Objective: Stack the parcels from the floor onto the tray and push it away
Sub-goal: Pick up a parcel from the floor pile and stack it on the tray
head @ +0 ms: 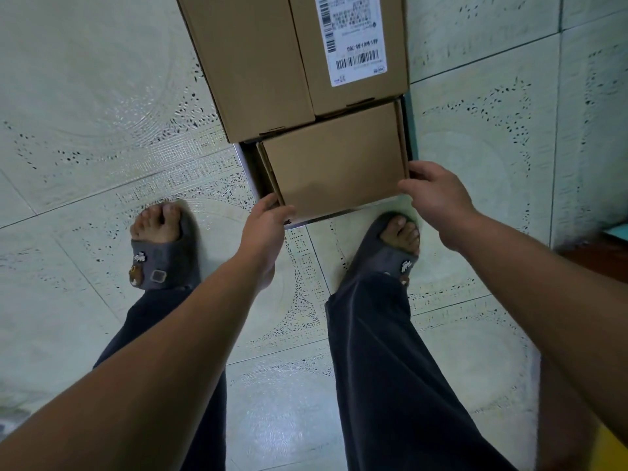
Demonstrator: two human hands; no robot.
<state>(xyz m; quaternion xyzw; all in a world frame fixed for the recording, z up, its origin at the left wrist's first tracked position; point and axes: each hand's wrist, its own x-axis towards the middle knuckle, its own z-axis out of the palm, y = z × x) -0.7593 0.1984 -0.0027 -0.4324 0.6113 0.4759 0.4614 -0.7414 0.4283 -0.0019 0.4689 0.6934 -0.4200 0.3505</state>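
A small plain cardboard parcel lies at the near end of the tray, whose pale rim shows at its front and left. My left hand grips the parcel's near left corner. My right hand holds its right near corner. Behind it two taller parcels stand side by side on the tray: a plain one on the left and one with a white shipping label on the right.
Pale patterned floor tiles spread all around. My feet in dark slippers stand close to the tray, the left foot apart from it, the right foot just under its front edge. A reddish object sits at the far right.
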